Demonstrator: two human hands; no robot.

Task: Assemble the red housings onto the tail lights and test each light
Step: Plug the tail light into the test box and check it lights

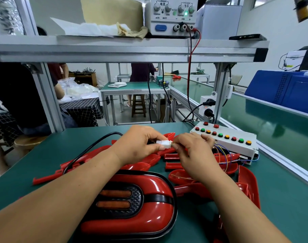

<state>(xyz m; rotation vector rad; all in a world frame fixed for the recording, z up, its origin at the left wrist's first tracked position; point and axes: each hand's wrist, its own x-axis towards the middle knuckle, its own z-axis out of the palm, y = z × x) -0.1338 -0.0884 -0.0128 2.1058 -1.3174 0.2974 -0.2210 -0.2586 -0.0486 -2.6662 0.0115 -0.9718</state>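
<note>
Tail light (114, 199) in its red housing (160, 188) lies on the green table (35, 151) between the forearms as left hand (141, 144) and right hand (193, 148) pinch a white plug (164, 143) together; a skewed push could bend pins or strain the thin wires (223, 155)

Both hands meet over the green table (44, 155): the left hand (141, 144) pinches a white connector (164, 143), the right hand (193, 149) pinches its other end, above a red tail light (137, 204).
</note>
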